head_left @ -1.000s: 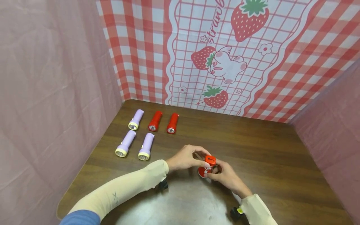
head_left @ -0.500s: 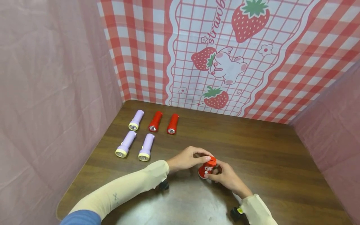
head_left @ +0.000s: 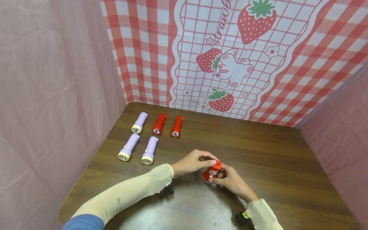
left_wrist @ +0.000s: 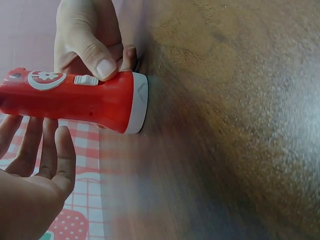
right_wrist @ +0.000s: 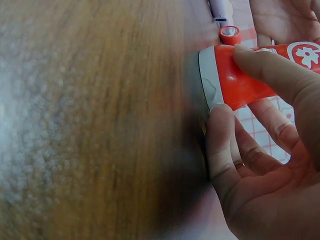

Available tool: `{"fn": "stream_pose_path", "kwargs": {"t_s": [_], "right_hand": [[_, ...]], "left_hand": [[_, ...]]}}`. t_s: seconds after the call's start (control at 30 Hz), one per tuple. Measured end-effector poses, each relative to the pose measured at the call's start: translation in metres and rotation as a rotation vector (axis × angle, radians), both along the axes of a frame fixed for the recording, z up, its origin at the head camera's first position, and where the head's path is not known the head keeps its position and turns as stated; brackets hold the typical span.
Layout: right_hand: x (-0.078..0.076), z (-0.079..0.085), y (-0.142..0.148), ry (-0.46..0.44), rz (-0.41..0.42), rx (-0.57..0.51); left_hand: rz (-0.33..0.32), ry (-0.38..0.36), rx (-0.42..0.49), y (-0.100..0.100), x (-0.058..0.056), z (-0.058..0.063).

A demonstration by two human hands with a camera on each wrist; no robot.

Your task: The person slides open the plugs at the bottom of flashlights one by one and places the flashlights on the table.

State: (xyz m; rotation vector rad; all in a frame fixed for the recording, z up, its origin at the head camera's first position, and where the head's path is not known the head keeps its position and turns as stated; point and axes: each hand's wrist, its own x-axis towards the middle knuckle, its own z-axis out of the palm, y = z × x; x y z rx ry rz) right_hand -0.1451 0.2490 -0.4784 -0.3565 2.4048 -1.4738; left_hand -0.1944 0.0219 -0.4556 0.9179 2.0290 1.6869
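Note:
A red flashlight [head_left: 210, 174] stands upright on the wooden table [head_left: 273, 166], its white-rimmed lens end down. My left hand [head_left: 191, 163] pinches its tail end at the top between thumb and fingers. Lower down, my right hand [head_left: 233, 182] grips the flashlight near its head. In the left wrist view, a white slide switch [left_wrist: 86, 80] and a white flower emblem [left_wrist: 46, 78] show on the body, with the right thumb [left_wrist: 100, 62] beside the switch. The right wrist view has the right fingers at the white rim [right_wrist: 211, 82]. The lens itself is hidden.
To the left lie two red flashlights [head_left: 159, 124] side by side at the back. Beside and in front of them are three lilac flashlights [head_left: 150, 150] with pale yellow heads. A checked strawberry cloth [head_left: 221, 64] hangs behind the table, and pink curtains [head_left: 57, 95] flank it.
The standing flashlight's tail end has turned, bringing the white emblem into view in the head view. My left thumb has shifted up onto the top. The last half second shows hardly any movement.

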Motion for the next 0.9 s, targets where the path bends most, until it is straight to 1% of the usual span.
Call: {"fn": "stream_pose_path", "kwargs": {"t_s": [0.13,0.37,0.9], "right_hand": [[-0.0002,-0.0008,0.0004,0.000,0.001,-0.018],[-0.0015,-0.0024,0.0004,-0.002,0.004,-0.002],[-0.0006,-0.0002,0.0000,-0.018,0.003,-0.032]], "left_hand": [[0.014,-0.010,0.004,0.0007,0.0015,0.0017],[0.042,-0.037,0.017,0.0010,0.0034,0.0020],[0.088,-0.036,0.019,0.0054,0.0047,0.0007]]}}
